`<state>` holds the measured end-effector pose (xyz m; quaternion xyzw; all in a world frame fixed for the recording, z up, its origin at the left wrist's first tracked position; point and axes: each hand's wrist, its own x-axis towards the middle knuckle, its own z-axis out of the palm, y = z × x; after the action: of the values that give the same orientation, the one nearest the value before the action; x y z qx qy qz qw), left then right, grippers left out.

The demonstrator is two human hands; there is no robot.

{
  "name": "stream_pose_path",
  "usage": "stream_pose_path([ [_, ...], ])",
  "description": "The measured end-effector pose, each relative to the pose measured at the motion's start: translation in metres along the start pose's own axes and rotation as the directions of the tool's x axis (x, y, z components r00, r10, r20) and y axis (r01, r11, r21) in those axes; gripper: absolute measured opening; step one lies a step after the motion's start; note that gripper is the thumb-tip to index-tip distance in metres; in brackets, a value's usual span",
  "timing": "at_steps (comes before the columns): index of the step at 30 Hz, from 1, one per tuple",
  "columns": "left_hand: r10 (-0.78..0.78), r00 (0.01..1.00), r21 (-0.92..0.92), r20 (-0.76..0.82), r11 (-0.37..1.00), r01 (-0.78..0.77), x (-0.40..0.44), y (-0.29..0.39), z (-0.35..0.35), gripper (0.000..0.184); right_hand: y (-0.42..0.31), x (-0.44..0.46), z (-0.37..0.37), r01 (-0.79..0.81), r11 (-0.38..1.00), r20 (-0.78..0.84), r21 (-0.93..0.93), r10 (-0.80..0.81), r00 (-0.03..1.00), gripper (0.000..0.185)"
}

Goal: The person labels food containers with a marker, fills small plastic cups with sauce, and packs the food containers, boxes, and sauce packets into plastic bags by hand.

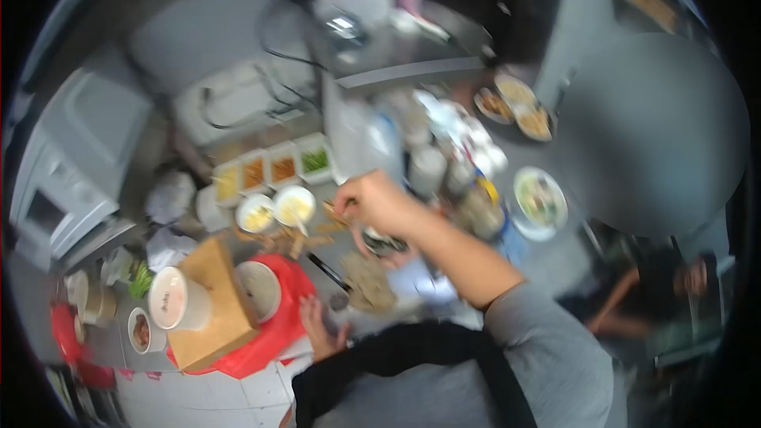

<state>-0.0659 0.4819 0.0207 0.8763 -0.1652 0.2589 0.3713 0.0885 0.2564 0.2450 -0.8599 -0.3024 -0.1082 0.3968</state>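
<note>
My right hand (372, 202) is stretched forward over the counter with its fingers pinched together; what they hold, if anything, is too small to name. Just beyond and left of it sit two white bowls of yellow food (295, 206). Below it is a bowl with dark contents (384, 244), partly hidden by my forearm. Near my body, my left hand (321, 331) has its fingers spread, beside a red plastic bag (295, 289) around a round white container (258, 292). A crumpled brown cloth (369, 281) lies between my hands.
White trays of chopped ingredients (283, 168) stand behind the bowls. A cardboard box (222, 313) and a paper cup (178, 301) are at left. Bottles (428, 170) and a plate of food (541, 200) are at right. Another person (662, 293) is at far right.
</note>
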Motion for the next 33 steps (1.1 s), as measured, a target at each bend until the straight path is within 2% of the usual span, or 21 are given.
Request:
stream_pose_path([
  [2, 0.066, 0.997, -0.012, -0.033, 0.998, -0.066, 0.006, 0.013, -0.013, 0.080, 0.017, -0.068, -0.053, -0.147, 0.978, -0.063, -0.149, 0.138, 0.988, 0.013],
  [3, 0.154, 0.987, 0.015, -0.046, 0.988, -0.153, 0.014, 0.019, -0.022, 0.077, 0.021, -0.097, -0.086, -0.355, 0.929, -0.104, -0.106, 0.344, 0.933, 0.012],
  [5, 0.236, 0.965, 0.033, -0.113, 0.972, -0.234, 0.029, 0.040, -0.030, 0.068, 0.056, -0.151, -0.149, -0.560, 0.804, -0.254, -0.200, 0.509, 0.822, 0.014],
  [6, 0.149, 0.984, -0.080, -0.094, 0.984, -0.157, 0.034, 0.047, -0.026, 0.067, 0.078, -0.174, -0.177, -0.706, 0.670, -0.335, -0.229, 0.627, 0.703, 0.014],
  [7, 0.059, 0.996, -0.183, -0.069, 0.981, -0.070, 0.038, 0.056, -0.022, 0.067, 0.112, -0.200, -0.200, -0.710, 0.615, -0.412, -0.343, 0.580, 0.702, 0.013],
  [9, -0.052, 0.985, -0.584, 0.167, 0.799, 0.142, 0.067, 0.096, -0.011, 0.070, 0.161, -0.233, -0.235, -0.838, 0.468, -0.431, -0.280, 0.719, 0.545, 0.014],
  [10, -0.008, 0.942, -0.740, 0.335, 0.617, 0.268, 0.086, 0.134, -0.003, 0.069, 0.183, -0.246, -0.246, -0.871, 0.419, -0.424, -0.257, 0.761, 0.491, 0.015],
  [11, 0.027, 0.855, -0.760, 0.518, 0.474, 0.446, 0.100, 0.163, 0.009, 0.072, 0.207, -0.259, -0.252, -0.898, 0.371, -0.416, -0.236, 0.797, 0.438, 0.015],
  [12, 0.094, 0.740, -0.723, 0.666, 0.321, 0.611, 0.112, 0.188, 0.028, 0.075, 0.234, -0.270, -0.254, -0.870, 0.396, -0.380, -0.292, 0.787, 0.486, 0.016],
  [13, 0.211, 0.620, -0.654, 0.755, 0.292, 0.697, 0.122, 0.214, 0.055, 0.073, 0.262, -0.281, -0.254, -0.835, 0.425, -0.337, -0.349, 0.775, 0.535, 0.016],
  [14, 0.389, 0.502, -0.611, 0.772, 0.238, 0.755, 0.130, 0.227, 0.089, 0.059, 0.282, -0.290, -0.257, -0.795, 0.455, -0.289, -0.401, 0.761, 0.581, 0.017],
  [15, 0.389, 0.403, -0.505, 0.828, 0.207, 0.838, 0.133, 0.247, 0.124, 0.058, 0.289, -0.294, -0.263, -0.783, 0.485, -0.264, -0.389, 0.756, 0.599, 0.017],
  [17, 0.321, 0.275, -0.312, 0.906, 0.069, 0.947, 0.125, 0.274, 0.202, 0.049, 0.284, -0.293, -0.271, -0.759, 0.542, -0.211, -0.362, 0.745, 0.633, 0.018],
  [18, 0.311, 0.222, -0.226, 0.924, -0.024, 0.974, 0.119, 0.282, 0.239, 0.045, 0.272, -0.288, -0.275, -0.809, 0.508, -0.228, -0.297, 0.785, 0.576, 0.011],
  [21, 0.211, 0.128, -0.078, 0.969, -0.229, 0.970, 0.099, 0.290, 0.332, 0.045, 0.268, -0.293, -0.282, -0.693, 0.618, -0.224, -0.372, 0.665, 0.713, 0.001],
  [22, 0.074, 0.143, -0.122, 0.987, -0.237, 0.964, 0.097, 0.300, 0.349, 0.048, 0.279, -0.305, -0.278, -0.601, 0.701, -0.163, -0.383, 0.589, 0.791, 0.008],
  [25, -0.301, 0.177, -0.253, 0.937, -0.236, 0.938, 0.100, 0.323, 0.384, 0.055, 0.268, -0.336, -0.297, -0.514, 0.846, -0.151, -0.140, 0.495, 0.856, 0.020],
  [27, -0.486, 0.188, -0.331, 0.854, -0.226, 0.916, 0.109, 0.336, 0.394, 0.061, 0.279, -0.365, -0.304, -0.681, 0.724, -0.296, -0.105, 0.631, 0.717, 0.029],
  [28, -0.502, 0.178, -0.320, 0.846, -0.211, 0.924, 0.112, 0.336, 0.403, 0.060, 0.289, -0.379, -0.304, -0.754, 0.653, -0.365, -0.076, 0.685, 0.630, 0.033],
  [31, -0.568, 0.228, -0.404, 0.791, -0.205, 0.892, 0.118, 0.338, 0.419, 0.060, 0.339, -0.422, -0.283, -0.803, 0.515, -0.213, 0.300, 0.857, 0.470, 0.050],
  [33, -0.616, 0.203, -0.393, 0.761, -0.189, 0.900, 0.121, 0.346, 0.427, 0.059, 0.347, -0.416, -0.277, -0.703, 0.505, -0.223, 0.501, 0.860, 0.458, 0.058],
])
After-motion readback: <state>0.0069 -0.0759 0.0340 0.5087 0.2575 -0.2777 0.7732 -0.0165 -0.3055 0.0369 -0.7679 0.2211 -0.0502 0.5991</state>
